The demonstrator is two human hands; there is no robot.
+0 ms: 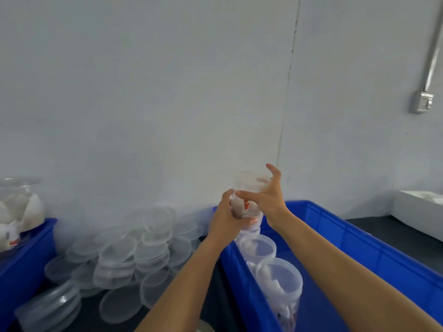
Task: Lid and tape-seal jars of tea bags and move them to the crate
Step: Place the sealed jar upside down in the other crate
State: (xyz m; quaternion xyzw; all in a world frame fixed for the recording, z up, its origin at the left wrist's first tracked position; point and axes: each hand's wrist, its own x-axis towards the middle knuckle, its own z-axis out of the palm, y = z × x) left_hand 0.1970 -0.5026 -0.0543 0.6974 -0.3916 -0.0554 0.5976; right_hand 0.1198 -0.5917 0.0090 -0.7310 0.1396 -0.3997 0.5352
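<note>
I hold a clear plastic jar of white tea bags up in front of the wall, above the left rim of the blue crate. My left hand grips the jar's body from the left. Over its top, my right hand reaches with thumb and fingers spread and curled round the clear lid. Two lidded jars stand inside the crate along its left wall. The image is blurred, and no tape is visible.
A heap of loose clear lids lies on the dark table between the crates. At far left, a second blue crate holds an open jar of tea bags. A white tray sits at right.
</note>
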